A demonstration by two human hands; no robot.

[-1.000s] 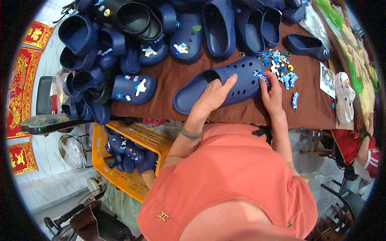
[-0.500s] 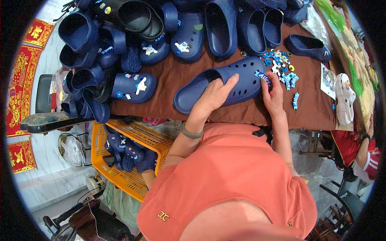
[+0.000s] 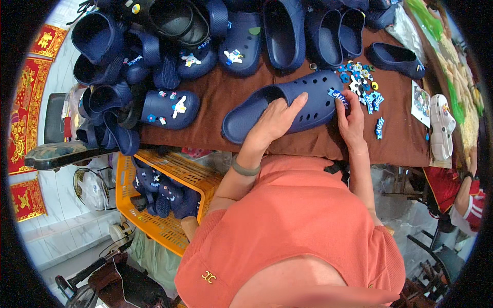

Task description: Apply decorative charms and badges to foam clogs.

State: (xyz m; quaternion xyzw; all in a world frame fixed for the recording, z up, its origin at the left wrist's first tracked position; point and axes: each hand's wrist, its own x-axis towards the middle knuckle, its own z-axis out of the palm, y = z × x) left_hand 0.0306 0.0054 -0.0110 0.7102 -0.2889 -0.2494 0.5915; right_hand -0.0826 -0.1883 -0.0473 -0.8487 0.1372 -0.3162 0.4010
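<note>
A navy blue clog with round vent holes lies on the brown cloth in front of me, its toe pointing to the right. My left hand grips its near side, with the thumb on top and the fingers inside the foot opening. At the toe, my right hand pinches a small blue-and-white lettered shoe charm against the clog's holes. Whether its stem sits in a hole is hidden. Beyond the toe lies a loose pile of small charms, with another lettered charm apart from it.
Several navy clogs crowd the table's back and left, including a decorated clog. A white clog and a picture card lie at right. An orange crate holding clogs stands below left. Another person's arm shows at far right.
The charm's lettered face has turned slightly at the clog's toe under my right fingers. My left hand keeps the same grip. The view has shifted a little.
</note>
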